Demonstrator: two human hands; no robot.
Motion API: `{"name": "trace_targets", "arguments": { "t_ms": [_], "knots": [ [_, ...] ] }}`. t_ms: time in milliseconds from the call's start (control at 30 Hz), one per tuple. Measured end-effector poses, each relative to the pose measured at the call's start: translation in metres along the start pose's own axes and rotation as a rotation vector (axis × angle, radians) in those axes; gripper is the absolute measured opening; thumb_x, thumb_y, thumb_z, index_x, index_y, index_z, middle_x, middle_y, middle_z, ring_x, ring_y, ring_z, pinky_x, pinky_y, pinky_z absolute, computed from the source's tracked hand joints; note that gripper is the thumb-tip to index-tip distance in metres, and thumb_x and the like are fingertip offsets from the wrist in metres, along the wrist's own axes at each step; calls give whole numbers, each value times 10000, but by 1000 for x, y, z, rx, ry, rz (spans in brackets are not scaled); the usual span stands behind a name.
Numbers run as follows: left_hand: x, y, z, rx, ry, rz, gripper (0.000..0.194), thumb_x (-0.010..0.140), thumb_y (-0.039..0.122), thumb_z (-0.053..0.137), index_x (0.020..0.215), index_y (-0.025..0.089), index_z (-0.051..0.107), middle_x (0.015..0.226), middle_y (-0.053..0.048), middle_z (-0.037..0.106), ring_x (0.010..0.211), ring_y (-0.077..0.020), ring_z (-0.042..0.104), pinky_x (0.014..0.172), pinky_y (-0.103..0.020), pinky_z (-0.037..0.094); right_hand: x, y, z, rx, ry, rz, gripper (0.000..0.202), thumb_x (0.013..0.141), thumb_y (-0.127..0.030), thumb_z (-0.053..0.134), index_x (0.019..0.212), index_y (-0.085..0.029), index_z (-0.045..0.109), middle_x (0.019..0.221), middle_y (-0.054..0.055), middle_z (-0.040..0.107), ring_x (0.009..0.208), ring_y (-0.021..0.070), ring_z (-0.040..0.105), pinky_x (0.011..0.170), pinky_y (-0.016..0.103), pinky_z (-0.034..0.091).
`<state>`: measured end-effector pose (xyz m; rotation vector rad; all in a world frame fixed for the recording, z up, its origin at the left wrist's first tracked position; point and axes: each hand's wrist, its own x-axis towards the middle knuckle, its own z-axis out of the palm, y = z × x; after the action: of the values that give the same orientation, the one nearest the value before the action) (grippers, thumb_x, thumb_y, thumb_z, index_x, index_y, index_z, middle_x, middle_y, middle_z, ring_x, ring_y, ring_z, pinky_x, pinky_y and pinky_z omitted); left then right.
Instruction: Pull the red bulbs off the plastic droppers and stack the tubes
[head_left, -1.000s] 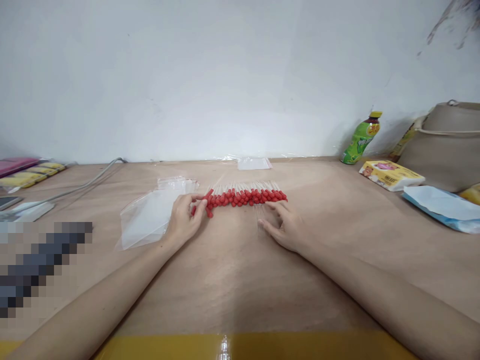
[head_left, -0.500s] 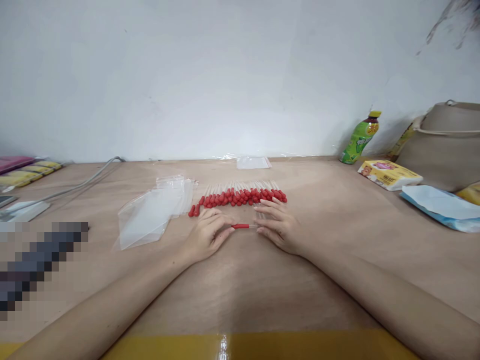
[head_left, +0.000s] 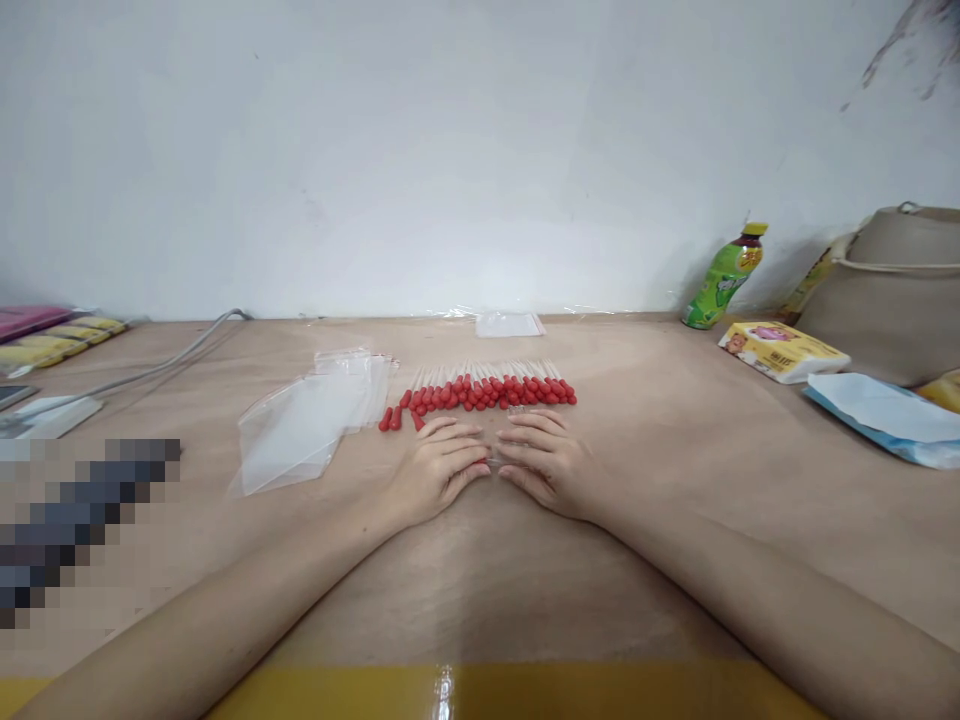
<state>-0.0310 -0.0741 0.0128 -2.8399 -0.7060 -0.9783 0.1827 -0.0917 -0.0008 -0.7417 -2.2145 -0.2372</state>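
A row of droppers (head_left: 487,390) with red rubber bulbs and thin clear tubes lies on the table beyond my hands, bulbs toward me. My left hand (head_left: 446,465) is closed in a pinch around one dropper (head_left: 484,461), its red bulb almost covered by the fingers. Opposite it, my right hand (head_left: 547,460) pinches the clear tube end, mostly hidden under the fingers. Clear tubes (head_left: 525,408) show just past the right fingertips. A few separate red bulbs (head_left: 395,418) lie left of the row, near my left hand.
Clear zip bags (head_left: 300,420) are spread at left, and another bag (head_left: 510,325) lies by the wall. On the right stand a green bottle (head_left: 726,278), a yellow tissue pack (head_left: 784,352), a blue-white packet (head_left: 885,415) and a grey bag (head_left: 892,300). A cable (head_left: 180,360) crosses the left side.
My left hand has moved right, toward my right hand. The red bulb that showed between them is now nearly covered, and another red bulb shows beside my left fingers.
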Motion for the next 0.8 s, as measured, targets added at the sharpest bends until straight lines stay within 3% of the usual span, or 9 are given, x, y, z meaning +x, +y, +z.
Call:
{"name": "trace_targets", "arguments": {
  "t_ms": [200, 433, 800],
  "knots": [
    [-1, 2, 0, 31, 3, 9, 143, 867, 245, 502, 907, 181, 623, 969, -40, 684, 1029, -179, 582, 952, -386, 373, -2, 3, 6, 134, -97, 0, 293, 892, -247, 437, 1145, -170, 564, 1158, 79, 607, 1183, 196, 477, 1027, 435, 371],
    [1, 5, -5, 13, -139, 12, 183, 899, 223, 423, 939, 184, 597, 1000, -29, 673, 1154, -176, 500, 1088, -442, 195, -2, -1, 3, 209, -73, -57, 212, 873, -183, 459, 1005, -131, 616, 1099, 104, 635, 1142, 175, 516, 1037, 375, 381],
    [0, 5, -8, -57, -235, 11, 221, 915, 220, 366, 936, 178, 581, 975, -37, 668, 1199, -180, 456, 1096, -446, 195, -2, -4, 2, 92, -43, -138, 199, 866, -168, 466, 1001, -123, 604, 1041, 96, 661, 1105, 175, 546, 1032, 365, 399]
  ]
}}
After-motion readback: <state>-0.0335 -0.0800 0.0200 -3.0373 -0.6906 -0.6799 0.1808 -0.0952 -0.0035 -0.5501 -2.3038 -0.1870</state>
